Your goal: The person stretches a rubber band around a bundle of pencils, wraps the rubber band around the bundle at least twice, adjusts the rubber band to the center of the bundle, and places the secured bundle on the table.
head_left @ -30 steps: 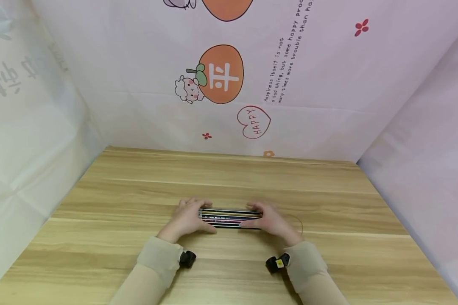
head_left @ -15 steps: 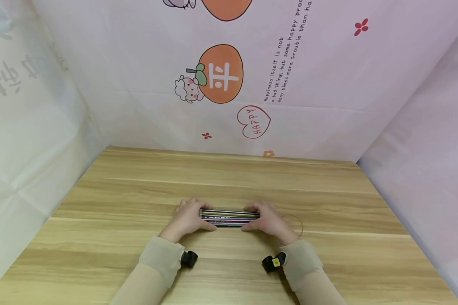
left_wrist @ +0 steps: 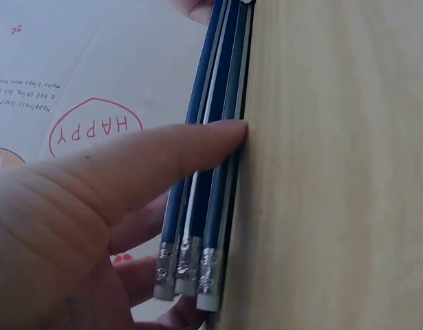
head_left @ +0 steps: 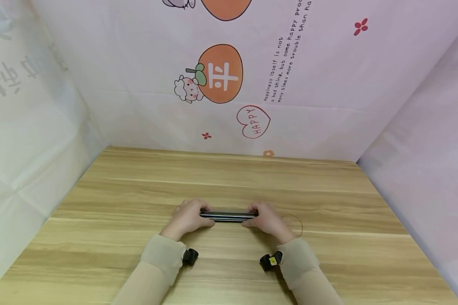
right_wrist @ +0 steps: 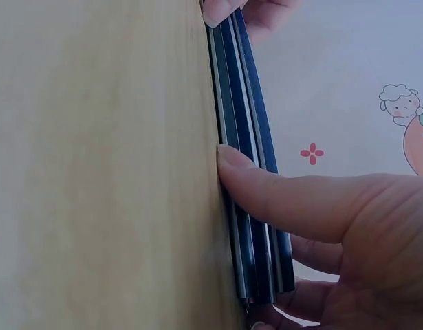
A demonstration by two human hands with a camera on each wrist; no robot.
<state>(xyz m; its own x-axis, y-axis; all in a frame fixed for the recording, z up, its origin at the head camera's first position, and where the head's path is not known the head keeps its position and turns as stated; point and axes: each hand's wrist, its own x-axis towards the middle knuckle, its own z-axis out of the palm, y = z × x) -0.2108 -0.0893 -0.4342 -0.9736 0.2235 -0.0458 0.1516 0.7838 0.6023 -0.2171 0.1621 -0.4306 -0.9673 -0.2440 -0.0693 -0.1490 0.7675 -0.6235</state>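
Wooden table; pencils in hands, long axis left-right, erasers leftward.

Pencils run crosswise between a person's left hand and right hand, both thumbs on the near side and the other fingers on the far side, with the eraser ends to the left of the left thumb. To the right of the right fingers, a loop lies on the table, partly hidden by that hand. Beyond the fingers, the table reaches back to a wall.
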